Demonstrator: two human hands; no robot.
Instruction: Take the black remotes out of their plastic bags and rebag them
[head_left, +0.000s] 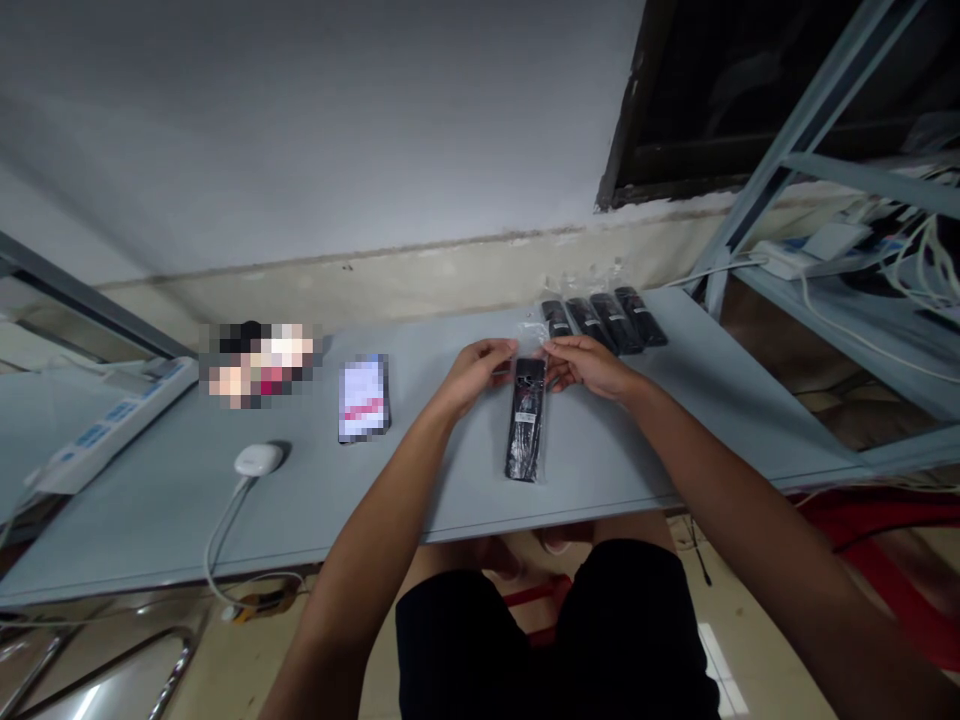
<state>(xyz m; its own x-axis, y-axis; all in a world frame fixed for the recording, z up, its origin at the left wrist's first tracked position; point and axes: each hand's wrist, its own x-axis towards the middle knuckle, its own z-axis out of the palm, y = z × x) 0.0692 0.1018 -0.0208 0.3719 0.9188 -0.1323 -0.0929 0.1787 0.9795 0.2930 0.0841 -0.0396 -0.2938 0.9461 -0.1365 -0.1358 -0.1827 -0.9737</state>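
Note:
A clear plastic bag (528, 420) lies on the grey table in front of me. Inside it is a long, flat black item with a small white label; its exact kind is not plain. My left hand (482, 372) has thumb and fingers closed at the left edge of the bag's top end. Opposite it, my right hand (589, 366) pinches the right edge of the same loose end. Several similar bagged black items (606, 322) lie side by side behind my right hand, with their clear ends toward the wall.
A phone (364, 398), blurred out, lies to the left. Beyond it sits a pixelated object (261, 365). A white plug-like block (259, 460) trails a cable over the front edge. Power strips stand at left (120, 425) and on the right shelf (795, 258).

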